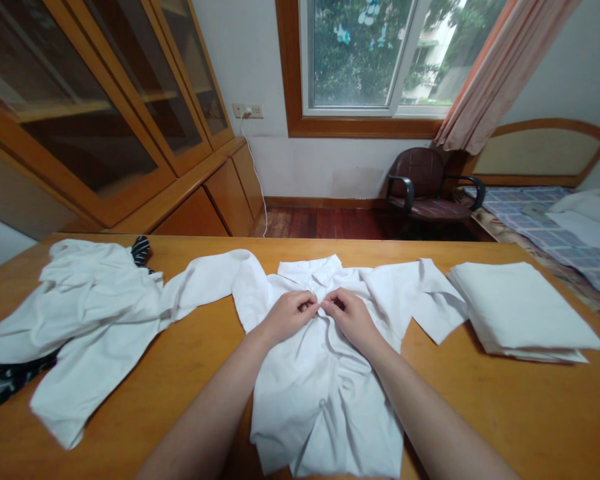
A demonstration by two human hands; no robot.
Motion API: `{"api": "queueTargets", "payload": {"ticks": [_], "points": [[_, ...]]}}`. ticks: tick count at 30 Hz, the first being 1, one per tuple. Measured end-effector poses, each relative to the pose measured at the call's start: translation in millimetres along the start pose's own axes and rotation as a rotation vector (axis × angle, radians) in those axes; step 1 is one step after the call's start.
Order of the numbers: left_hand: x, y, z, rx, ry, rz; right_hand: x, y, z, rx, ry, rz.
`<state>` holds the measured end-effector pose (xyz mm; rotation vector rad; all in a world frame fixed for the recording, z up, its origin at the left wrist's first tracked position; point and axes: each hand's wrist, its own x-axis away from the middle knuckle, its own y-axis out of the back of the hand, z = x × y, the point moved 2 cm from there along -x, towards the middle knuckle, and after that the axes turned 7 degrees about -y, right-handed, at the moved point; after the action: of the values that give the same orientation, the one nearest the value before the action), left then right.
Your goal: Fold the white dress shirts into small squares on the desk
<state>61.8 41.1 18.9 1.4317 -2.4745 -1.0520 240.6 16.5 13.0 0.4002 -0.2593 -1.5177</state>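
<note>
A white button-up shirt [300, 373] lies front side up on the wooden table, its collar pointing away from me and its sleeves spread to both sides. My left hand [293, 312] pinches the front placket a little below the collar. Right beside it, my right hand [347, 313] pinches the other edge of the same placket, and the fingertips of both hands almost meet. Any button between the fingers is hidden. Lower down the front, buttons show, and the cloth is wrinkled.
Crumpled white garments [100, 300] with a black striped piece lie on the table's left, touching the shirt's sleeve. A folded white cloth stack [525, 307] sits on the right. Beyond the table [195, 373] stand a glass-door cabinet [145, 87], an office chair [425, 187] and a bed [570, 220].
</note>
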Motion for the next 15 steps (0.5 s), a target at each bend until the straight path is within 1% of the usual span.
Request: {"api": "queueTargets", "payload": {"ticks": [5,15], "points": [[0.7,0.8,-1.4,0.043,0.013,0.009,0.7,1.3,1.3,-0.006,-0.010,0.016],[0.5,1.0,0.3,0.092,0.023,0.016,0.2,-0.4,-1.6,-0.021,-0.028,0.002]]}}
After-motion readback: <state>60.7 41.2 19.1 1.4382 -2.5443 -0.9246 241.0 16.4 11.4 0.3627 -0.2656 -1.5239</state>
